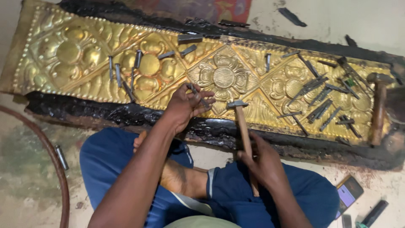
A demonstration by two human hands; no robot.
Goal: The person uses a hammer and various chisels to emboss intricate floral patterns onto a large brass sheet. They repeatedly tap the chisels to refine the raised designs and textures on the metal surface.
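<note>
Left hand (184, 105) grips a steel punch (198, 96) on the embossed brass panel (223, 78), right hand (261, 162) holds the hammer (243, 126); punch best kept steady, strikes light

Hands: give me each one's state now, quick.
Left hand: closed on a small metal punch against the brass sheet.
Right hand: closed on the hammer handle.

A black pitch bed (126, 113) carries an embossed brass sheet (84, 63) strewn with punches (316, 90).
</note>
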